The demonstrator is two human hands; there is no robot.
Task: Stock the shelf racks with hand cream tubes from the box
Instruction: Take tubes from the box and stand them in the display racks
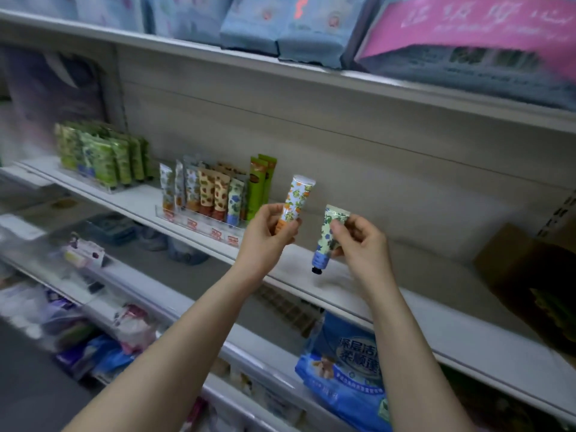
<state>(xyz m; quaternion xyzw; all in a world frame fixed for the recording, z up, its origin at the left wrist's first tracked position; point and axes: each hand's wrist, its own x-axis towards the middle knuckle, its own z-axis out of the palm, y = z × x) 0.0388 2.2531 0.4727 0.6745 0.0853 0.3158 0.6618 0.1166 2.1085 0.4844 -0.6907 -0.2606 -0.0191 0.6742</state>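
Shelf (436, 325) bearing the rack (199, 220), which holds standing tubes (218, 194) in rows. Left of the rack, on the same shelf: a second rack (93, 179), also filled. Just right of the rack, before the shelf: left hand (268, 235) holding a tube (296, 201). Further right: right hand (358, 241) holding a second tube (330, 235), cap down. Far right of the rack, on the shelf: box (514, 260). Above the rack: upper shelf (218, 57) carrying packs (280, 23).

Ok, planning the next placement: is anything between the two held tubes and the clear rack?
Nothing visible does. The left hand holds the orange-flowered tube and the right hand the blue-flowered tube just right of the clear rack, with only bare shelf between them and it.
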